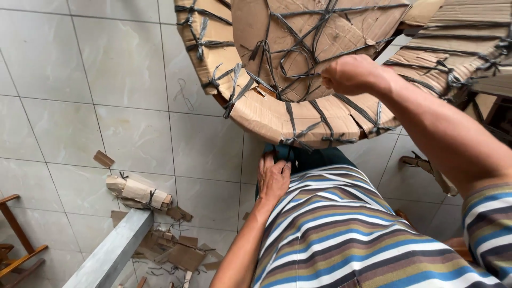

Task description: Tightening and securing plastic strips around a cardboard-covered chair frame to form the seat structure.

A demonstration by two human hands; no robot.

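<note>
Striped shirt (341,224) below — right hand (349,73) fisted on cardboard-wrapped round frame (298,114).

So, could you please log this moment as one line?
right hand: fisted on strapped cardboard wrap | left hand: flat on lap | scraps on floor

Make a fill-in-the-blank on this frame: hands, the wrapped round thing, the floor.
1. The right hand is closed in a fist over the black straps on a round object wrapped in ____.
2. The left hand rests low, beside the person's ____ shirt.
3. Torn scraps lie on the pale ____ floor.

Missing words: cardboard; striped; tiled
</note>
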